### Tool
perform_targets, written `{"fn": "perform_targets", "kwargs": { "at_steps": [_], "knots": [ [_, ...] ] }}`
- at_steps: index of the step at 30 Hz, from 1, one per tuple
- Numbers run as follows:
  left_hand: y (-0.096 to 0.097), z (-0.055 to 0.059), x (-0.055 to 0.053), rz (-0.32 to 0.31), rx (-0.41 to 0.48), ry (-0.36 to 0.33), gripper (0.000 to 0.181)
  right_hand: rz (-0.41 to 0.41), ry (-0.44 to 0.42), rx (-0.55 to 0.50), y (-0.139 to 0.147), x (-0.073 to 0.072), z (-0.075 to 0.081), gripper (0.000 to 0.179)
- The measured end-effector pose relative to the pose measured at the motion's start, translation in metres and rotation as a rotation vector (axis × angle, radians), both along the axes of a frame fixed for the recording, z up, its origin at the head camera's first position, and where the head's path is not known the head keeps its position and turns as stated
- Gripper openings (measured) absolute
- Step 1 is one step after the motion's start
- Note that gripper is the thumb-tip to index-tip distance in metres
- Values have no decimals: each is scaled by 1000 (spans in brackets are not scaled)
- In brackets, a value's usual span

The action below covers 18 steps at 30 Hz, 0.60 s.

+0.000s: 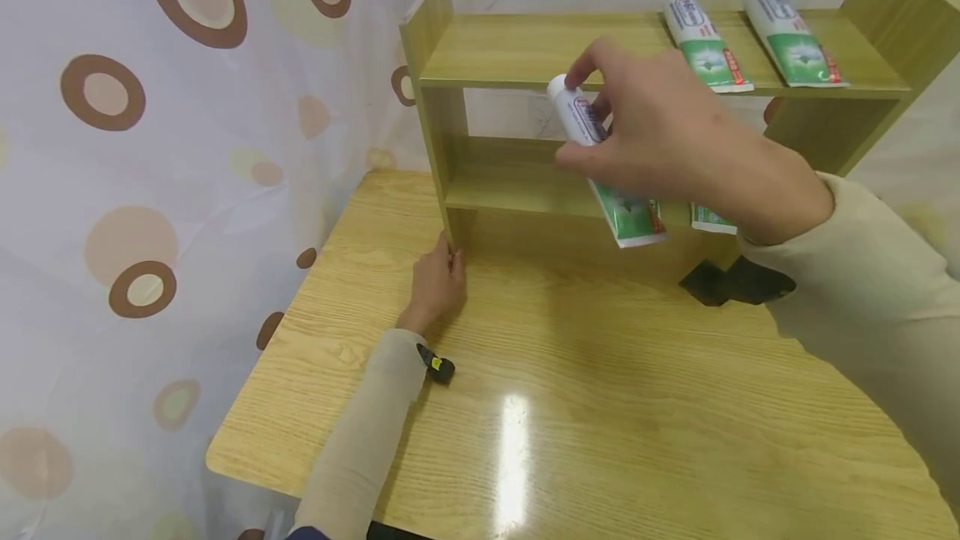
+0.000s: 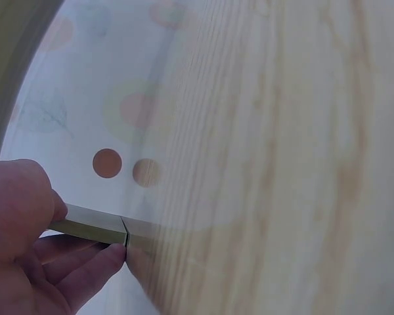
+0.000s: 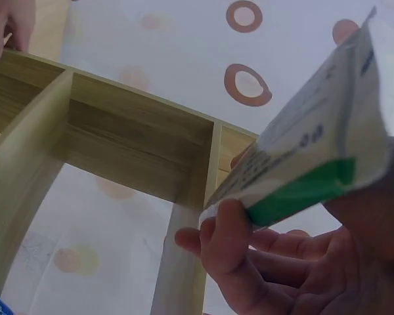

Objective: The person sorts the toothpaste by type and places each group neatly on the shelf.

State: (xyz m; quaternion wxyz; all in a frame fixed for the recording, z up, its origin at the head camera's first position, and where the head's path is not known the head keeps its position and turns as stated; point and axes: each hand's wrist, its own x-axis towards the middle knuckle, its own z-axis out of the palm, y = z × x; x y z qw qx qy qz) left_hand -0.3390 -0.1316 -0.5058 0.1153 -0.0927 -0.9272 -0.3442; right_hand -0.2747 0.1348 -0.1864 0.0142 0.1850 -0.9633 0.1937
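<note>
My right hand (image 1: pixel 667 123) grips a white and green toothpaste tube (image 1: pixel 628 215) in front of the small wooden shelf (image 1: pixel 525 48). The tube's white cap points up and left, its flat crimped end down; the right wrist view shows fingers wrapped around its body. Low on the shelf's left side, my left hand (image 1: pixel 437 286) pinches the edge of the side panel (image 2: pixel 92 230) between thumb and fingers. Two similar tubes, a left one (image 1: pixel 705 44) and a right one (image 1: pixel 798 40), lie on the top board, caps toward the wall.
On the middle board, the green end of another tube (image 1: pixel 712 219) shows beneath my right wrist, the remainder hidden. The shelf stands at the back of a wooden table (image 1: pixel 600 407). A wall covering with brown circles (image 1: pixel 105 92) runs behind and to the left.
</note>
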Motion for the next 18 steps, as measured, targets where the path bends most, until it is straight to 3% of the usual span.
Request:
{"fn": "perform_targets", "kwargs": {
  "at_steps": [10,11,12,18],
  "knots": [
    [2,-1,-1,-10,-15,37,30,-30,2,60,4,-11,17,78],
    [2,-2,-2,-9,-13,42,30,-33,5,70,5,-14,19,80],
    [0,-9,-8,-11,-10,61,30,-39,7,77,6,-18,20,80],
    [2,-9,-7,-3,-7,37,30,-75,58,49,10,-48,34,83]
  ]
}}
